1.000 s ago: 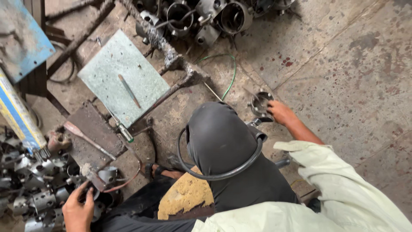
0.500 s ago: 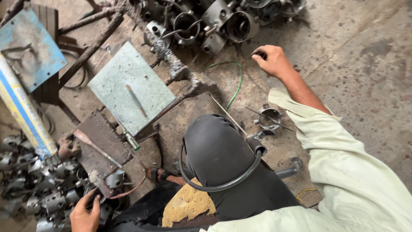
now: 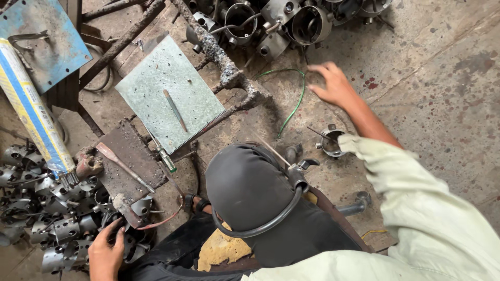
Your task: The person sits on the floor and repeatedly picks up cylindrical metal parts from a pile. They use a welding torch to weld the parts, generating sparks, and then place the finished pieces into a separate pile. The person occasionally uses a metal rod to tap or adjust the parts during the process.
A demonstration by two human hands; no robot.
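My right hand (image 3: 336,86) is stretched out over the concrete floor with its fingers spread, holding nothing. It hovers just right of a loop of green wire (image 3: 294,104) and below a heap of grey metal housings (image 3: 291,21). A small round metal housing (image 3: 332,141) stands on the floor by my pale sleeve. My left hand (image 3: 107,252) rests at the lower left on another pile of metal housings (image 3: 47,218), fingers apart. A black welding mask (image 3: 250,192) with a hose around it lies in my lap.
A grey-green plate (image 3: 198,119) carrying a thin rod (image 3: 174,109) lies on a rusty welded frame (image 3: 229,73). A chipping hammer (image 3: 122,166) rests on a dark slab. A blue plate (image 3: 41,44) and a long yellow-blue packet (image 3: 34,114) are at left.
My right hand left the small round housing beside the mask and reached away toward the far heap, now near the green wire. My left hand stayed on the pile at left.
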